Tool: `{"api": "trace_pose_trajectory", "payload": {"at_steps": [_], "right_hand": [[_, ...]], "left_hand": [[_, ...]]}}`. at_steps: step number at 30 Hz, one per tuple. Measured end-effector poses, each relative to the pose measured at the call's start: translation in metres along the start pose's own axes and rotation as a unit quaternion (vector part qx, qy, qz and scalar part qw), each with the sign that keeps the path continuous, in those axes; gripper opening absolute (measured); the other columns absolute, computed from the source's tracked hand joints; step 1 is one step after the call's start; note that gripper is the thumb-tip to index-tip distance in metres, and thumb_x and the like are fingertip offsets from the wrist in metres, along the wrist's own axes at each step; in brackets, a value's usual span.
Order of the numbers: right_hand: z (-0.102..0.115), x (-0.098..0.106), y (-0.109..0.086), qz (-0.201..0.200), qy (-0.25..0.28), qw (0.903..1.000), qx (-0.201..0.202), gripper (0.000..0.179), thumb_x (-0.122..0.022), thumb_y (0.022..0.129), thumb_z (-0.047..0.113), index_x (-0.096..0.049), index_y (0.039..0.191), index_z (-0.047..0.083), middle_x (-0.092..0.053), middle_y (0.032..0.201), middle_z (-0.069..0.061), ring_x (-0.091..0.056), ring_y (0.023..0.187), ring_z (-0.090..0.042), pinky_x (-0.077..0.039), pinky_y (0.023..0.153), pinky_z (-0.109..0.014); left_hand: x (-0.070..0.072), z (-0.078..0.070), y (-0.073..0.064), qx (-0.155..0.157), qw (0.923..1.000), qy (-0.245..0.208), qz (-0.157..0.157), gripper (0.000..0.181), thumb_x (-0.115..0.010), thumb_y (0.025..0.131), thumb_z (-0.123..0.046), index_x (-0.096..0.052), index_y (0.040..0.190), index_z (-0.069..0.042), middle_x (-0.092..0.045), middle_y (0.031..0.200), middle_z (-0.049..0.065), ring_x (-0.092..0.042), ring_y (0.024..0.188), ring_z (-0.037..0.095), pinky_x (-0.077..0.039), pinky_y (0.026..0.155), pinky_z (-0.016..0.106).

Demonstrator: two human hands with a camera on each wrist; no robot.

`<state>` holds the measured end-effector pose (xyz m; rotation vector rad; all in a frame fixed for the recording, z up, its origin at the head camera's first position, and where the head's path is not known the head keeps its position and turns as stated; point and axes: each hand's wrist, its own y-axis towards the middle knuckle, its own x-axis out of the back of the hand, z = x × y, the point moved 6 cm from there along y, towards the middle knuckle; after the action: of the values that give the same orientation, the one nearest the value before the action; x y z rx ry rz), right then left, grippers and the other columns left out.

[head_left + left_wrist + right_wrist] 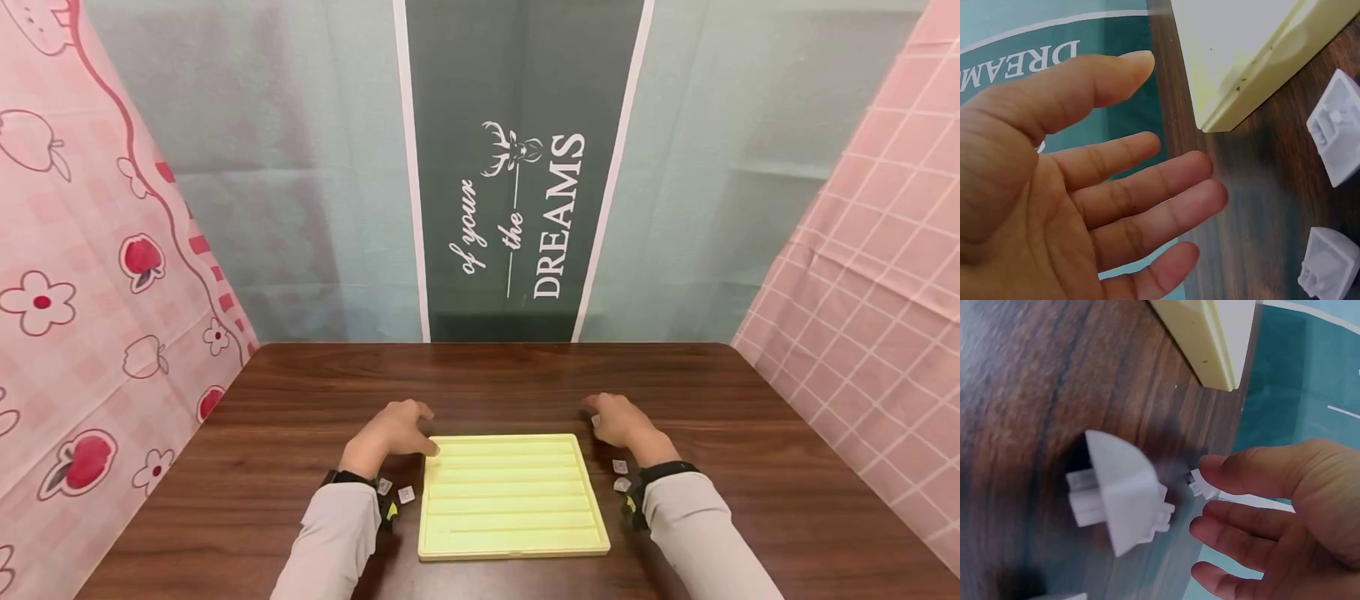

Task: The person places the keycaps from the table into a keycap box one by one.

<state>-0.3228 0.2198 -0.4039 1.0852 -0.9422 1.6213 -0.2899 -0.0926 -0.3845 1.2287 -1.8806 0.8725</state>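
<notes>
A pale yellow ridged tray (pixel 515 497) lies on the table between the two hands. My left hand (pixel 393 428) is over its far left corner, thumb tip overlapping the rim in the head view. In the left wrist view, its palm and spread fingers hold nothing. Two pale grey keycaps (pixel 406 495) lie close to the left wrist. My right hand (pixel 621 420) reaches beyond the tray's far right corner. A small keycap (pixel 1200 483) shows at the right thumb and index fingertips, partly hidden by the thumb. Two more keycaps (pixel 619 467) lie between the tray and the right wrist.
The dark wood table (pixel 495 383) meets a green and grey curtain with white lettering (pixel 558 215) at its far edge. Pink cloths hang on both sides, the apple-printed cloth (pixel 90 267) left and the checked cloth (pixel 885 275) right.
</notes>
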Motion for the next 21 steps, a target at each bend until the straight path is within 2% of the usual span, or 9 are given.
{"api": "trace_pose_trajectory", "payload": {"at_steps": [4,6,8,11,14,18,21], "right_hand": [[-0.004,-0.001,-0.001,0.006,0.003,0.9999,-0.01,0.048,-0.055,0.075,-0.007,-0.053,0.122,0.0,-0.057,0.113,-0.027,-0.052,0.07,-0.023,-0.039,0.056,-0.033],[-0.003,-0.002,-0.002,0.005,0.004,0.9999,-0.008,0.047,-0.055,0.075,-0.007,-0.053,0.121,-0.001,-0.058,0.111,-0.027,-0.051,0.068,-0.022,-0.039,0.057,-0.033],[-0.002,-0.002,-0.003,0.005,0.006,0.9999,-0.008,0.046,-0.055,0.074,-0.007,-0.054,0.12,-0.002,-0.058,0.111,-0.027,-0.052,0.07,-0.022,-0.038,0.057,-0.033],[-0.001,-0.002,-0.004,-0.002,0.004,1.0,-0.005,0.044,-0.055,0.073,-0.007,-0.056,0.117,-0.003,-0.058,0.11,-0.027,-0.056,0.082,-0.029,-0.044,0.061,-0.036],[-0.001,-0.002,-0.005,-0.009,-0.002,1.0,-0.003,0.041,-0.056,0.073,-0.007,-0.057,0.114,-0.004,-0.059,0.109,-0.027,-0.056,0.093,-0.037,-0.051,0.068,-0.042],[-0.003,-0.001,-0.003,-0.015,-0.013,0.9998,0.005,0.037,-0.057,0.074,-0.006,-0.058,0.11,-0.005,-0.06,0.106,-0.026,-0.055,0.094,-0.038,-0.052,0.075,-0.047],[-0.006,0.002,-0.002,-0.022,-0.013,0.9997,0.007,0.035,-0.058,0.073,-0.006,-0.06,0.107,-0.003,-0.062,0.099,-0.023,-0.057,0.087,-0.034,-0.052,0.071,-0.045]], "left_hand": [[-0.002,0.0,-0.003,0.01,0.9999,-0.007,0.009,0.058,-0.075,0.071,-0.024,-0.054,0.12,-0.001,-0.052,0.123,0.021,-0.046,0.111,0.037,-0.049,0.083,0.05],[-0.004,0.0,-0.006,0.015,0.9998,-0.006,0.012,0.059,-0.075,0.071,-0.025,-0.053,0.121,0.0,-0.052,0.123,0.021,-0.046,0.111,0.037,-0.049,0.083,0.049],[-0.005,0.001,-0.008,0.02,0.9996,-0.009,0.015,0.059,-0.074,0.072,-0.025,-0.052,0.122,0.0,-0.051,0.123,0.021,-0.051,0.104,0.034,-0.05,0.077,0.046],[-0.008,0.001,-0.009,0.026,0.9992,-0.022,0.022,0.059,-0.073,0.074,-0.023,-0.049,0.124,0.001,-0.052,0.121,0.022,-0.059,0.08,0.027,-0.05,0.063,0.038],[-0.011,0.001,-0.01,0.027,0.9986,-0.038,0.026,0.059,-0.072,0.075,-0.019,-0.048,0.124,0.002,-0.052,0.119,0.023,-0.057,0.059,0.02,-0.045,0.053,0.033],[-0.012,0.002,-0.011,0.025,0.9985,-0.043,0.024,0.058,-0.072,0.074,-0.016,-0.048,0.124,0.003,-0.053,0.116,0.024,-0.057,0.059,0.019,-0.046,0.053,0.033],[-0.012,0.003,-0.012,0.028,0.9986,-0.042,0.017,0.057,-0.072,0.073,-0.015,-0.049,0.122,0.003,-0.057,0.105,0.019,-0.056,0.058,0.019,-0.047,0.053,0.033]]}}
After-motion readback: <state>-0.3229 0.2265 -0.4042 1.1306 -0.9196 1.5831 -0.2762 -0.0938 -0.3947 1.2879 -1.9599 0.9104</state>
